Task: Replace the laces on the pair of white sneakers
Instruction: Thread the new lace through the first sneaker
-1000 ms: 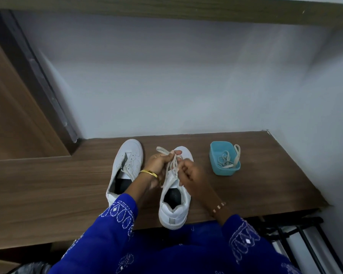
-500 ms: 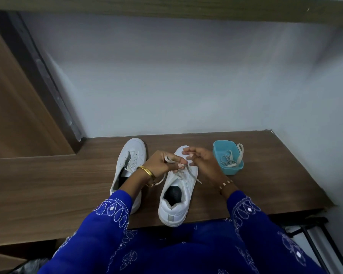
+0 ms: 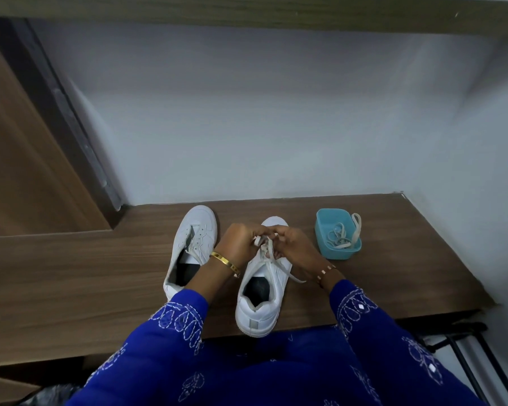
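Note:
Two white sneakers stand on the wooden bench (image 3: 71,273), toes away from me. The right sneaker (image 3: 260,300) carries a white lace (image 3: 269,253) through its eyelets, with one loose end trailing off its right side. My left hand (image 3: 239,240) and my right hand (image 3: 291,244) meet over this shoe's upper eyelets, both pinching the lace. The left sneaker (image 3: 191,244) stands beside my left wrist, its tongue area open; a short lace end shows near its opening.
A small teal tub (image 3: 335,227) with several loose laces in it stands to the right of the shoes. A white wall rises behind the bench. A dark metal rack (image 3: 464,347) sits below the bench's right end.
My hands have come together over the right sneaker's lace, the right hand drawing in from the toe. The loose lace end now hangs off the shoe's right side.

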Demonstrator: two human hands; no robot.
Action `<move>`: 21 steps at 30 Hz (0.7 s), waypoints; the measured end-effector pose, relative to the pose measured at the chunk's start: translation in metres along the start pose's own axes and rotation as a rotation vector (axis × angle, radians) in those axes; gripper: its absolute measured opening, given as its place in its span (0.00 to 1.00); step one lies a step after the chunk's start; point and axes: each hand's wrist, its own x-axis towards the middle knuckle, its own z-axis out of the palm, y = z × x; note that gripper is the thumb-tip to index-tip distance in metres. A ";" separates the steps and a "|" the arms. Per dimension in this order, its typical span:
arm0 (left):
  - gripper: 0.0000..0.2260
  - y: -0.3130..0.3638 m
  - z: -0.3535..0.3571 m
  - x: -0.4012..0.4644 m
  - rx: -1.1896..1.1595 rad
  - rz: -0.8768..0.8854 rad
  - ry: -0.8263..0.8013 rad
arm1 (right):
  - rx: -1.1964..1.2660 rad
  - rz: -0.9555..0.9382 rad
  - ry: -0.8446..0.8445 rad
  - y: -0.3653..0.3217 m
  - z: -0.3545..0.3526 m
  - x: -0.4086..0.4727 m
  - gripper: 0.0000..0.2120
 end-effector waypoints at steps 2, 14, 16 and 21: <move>0.09 -0.003 0.002 0.001 -0.051 -0.010 0.020 | -0.050 -0.031 0.040 0.001 0.002 0.000 0.11; 0.04 -0.034 0.014 -0.028 -0.104 -0.238 0.188 | -0.457 -0.180 0.313 0.022 -0.010 -0.016 0.20; 0.03 -0.049 0.007 -0.038 -0.035 -0.346 0.180 | -0.464 -0.090 0.302 0.038 -0.020 -0.021 0.21; 0.08 -0.056 0.002 -0.041 0.009 -0.435 0.137 | -0.465 0.046 0.238 0.062 -0.030 -0.031 0.21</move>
